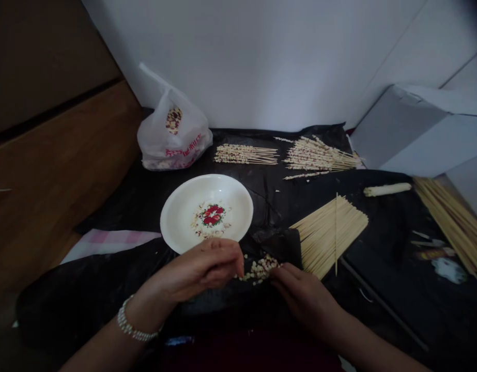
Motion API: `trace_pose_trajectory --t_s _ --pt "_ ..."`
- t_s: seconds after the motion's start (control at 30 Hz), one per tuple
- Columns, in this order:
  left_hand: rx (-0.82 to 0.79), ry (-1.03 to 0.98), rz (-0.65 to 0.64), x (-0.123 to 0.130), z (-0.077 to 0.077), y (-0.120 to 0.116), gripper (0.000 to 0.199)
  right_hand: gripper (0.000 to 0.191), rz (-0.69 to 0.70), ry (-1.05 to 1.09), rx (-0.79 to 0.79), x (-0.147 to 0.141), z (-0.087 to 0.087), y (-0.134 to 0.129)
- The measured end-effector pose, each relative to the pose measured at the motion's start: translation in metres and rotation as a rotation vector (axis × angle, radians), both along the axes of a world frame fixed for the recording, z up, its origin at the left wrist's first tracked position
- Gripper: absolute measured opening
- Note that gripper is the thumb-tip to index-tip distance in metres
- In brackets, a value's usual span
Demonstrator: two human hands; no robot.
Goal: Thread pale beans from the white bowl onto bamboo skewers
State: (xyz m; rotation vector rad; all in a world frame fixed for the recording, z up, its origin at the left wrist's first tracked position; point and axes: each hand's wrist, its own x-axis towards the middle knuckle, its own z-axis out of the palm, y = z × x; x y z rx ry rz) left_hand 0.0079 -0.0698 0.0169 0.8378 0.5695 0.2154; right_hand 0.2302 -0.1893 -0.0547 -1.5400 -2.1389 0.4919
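Note:
My left hand (pixel 213 266), a beaded bracelet at its wrist, hovers by the front rim of a white bowl (pixel 174 227); its fingers are curled together, and what they may hold is hidden. A small heap of pale kernels (pixel 261 267) lies on the black sheet between my hands. At the heap's right edge is my right hand (pixel 294 284), fingers pressed together on something too small to make out. More kernels are scattered inside the bowl around a red flower print. Bare wooden sticks (pixel 323 232) fan out just beyond my right hand, one stick lying across them.
Behind the bowl stands a white plastic bag (pixel 174 137) of kernels. Two groups of filled skewers (pixel 246 154) (pixel 313 155) lie at the back. On the right are a pale roll (pixel 387 189), more sticks (pixel 451 222) and a white box (pixel 420 129).

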Motion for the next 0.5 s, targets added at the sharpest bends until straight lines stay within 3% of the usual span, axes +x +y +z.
trace_pose_trajectory --t_s 0.1,0.17,0.33,0.5 --pt "0.023 0.073 -0.091 0.003 -0.007 -0.006 0.030 0.024 -0.046 0.220 -0.028 0.001 0.007 0.012" --pt "0.055 0.094 -0.103 0.004 -0.010 -0.007 0.029 0.024 -0.072 0.259 -0.021 0.007 0.012 0.013" --pt "0.205 0.248 -0.304 0.003 -0.014 -0.018 0.029 0.025 -0.036 0.061 -0.111 0.022 0.016 -0.003" --pt "0.535 0.496 -0.330 0.004 -0.020 -0.034 0.019 0.025 0.014 -0.080 -0.101 0.016 0.008 -0.009"
